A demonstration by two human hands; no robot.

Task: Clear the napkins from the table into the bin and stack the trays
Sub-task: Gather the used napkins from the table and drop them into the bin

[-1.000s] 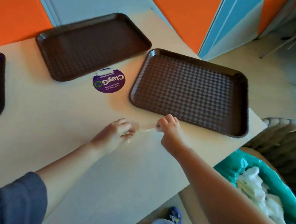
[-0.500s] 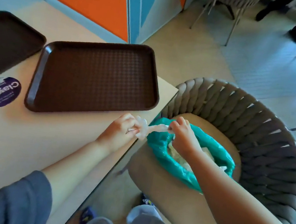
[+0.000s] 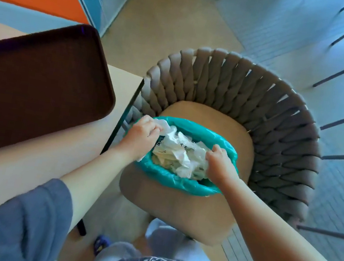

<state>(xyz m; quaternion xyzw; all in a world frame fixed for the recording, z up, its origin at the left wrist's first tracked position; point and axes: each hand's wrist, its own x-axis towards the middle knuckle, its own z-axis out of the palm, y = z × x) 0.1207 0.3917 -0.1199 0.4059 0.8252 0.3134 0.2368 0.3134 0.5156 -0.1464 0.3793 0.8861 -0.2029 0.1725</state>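
tray [image 3: 37, 91] cut off at left edge, fingertips of both hands buried among napkins [image 3: 182, 152], grips unclear

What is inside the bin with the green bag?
The bin holds crumpled white napkins. Both hands reach in: left hand, right hand. Whatever lies beneath the napkins is covered.

Soft, even daylight is filling the scene without hard shadows or glare, while the wide lens is bending the edges and light motion blur is smearing the tray [image 3: 35, 88] and floor.
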